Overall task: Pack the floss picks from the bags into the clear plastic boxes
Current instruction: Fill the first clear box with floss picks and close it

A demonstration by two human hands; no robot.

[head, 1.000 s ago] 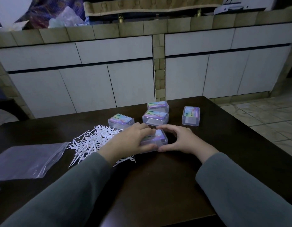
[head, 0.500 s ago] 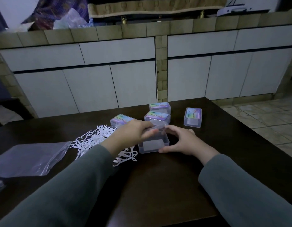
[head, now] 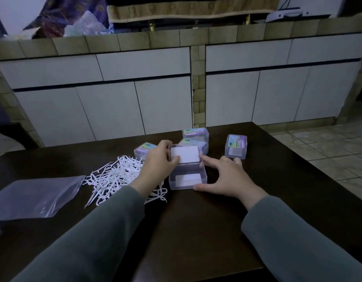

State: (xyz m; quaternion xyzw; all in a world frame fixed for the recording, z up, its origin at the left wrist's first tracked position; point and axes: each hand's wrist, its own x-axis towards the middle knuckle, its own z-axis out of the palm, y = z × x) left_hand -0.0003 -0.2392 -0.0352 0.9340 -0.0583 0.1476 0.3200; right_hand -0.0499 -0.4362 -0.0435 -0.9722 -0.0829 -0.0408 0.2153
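Observation:
A clear plastic box (head: pixel 188 180) stands on the dark table (head: pixel 196 231) in front of me, its hinged lid (head: pixel 185 154) swung upright so the white underside faces me. My left hand (head: pixel 158 165) grips the lid's left edge, thumb on its inner face. My right hand (head: pixel 226 178) steadies the box, thumb at its front right corner and index finger touching the lid's right corner. A loose pile of white floss picks (head: pixel 115 176) lies left of the box, partly under my left wrist.
An empty clear zip bag (head: pixel 33 198) lies at the table's left. Several shut boxes with iridescent labels stand behind: one (head: pixel 144 150) at left, two (head: pixel 195 133) in the middle, one (head: pixel 236 146) at right. White cabinets stand beyond the table's far edge.
The box was shut under both hands a second ago. My left hand has lifted its lid up and back to upright, while my right hand stayed at the box's right side.

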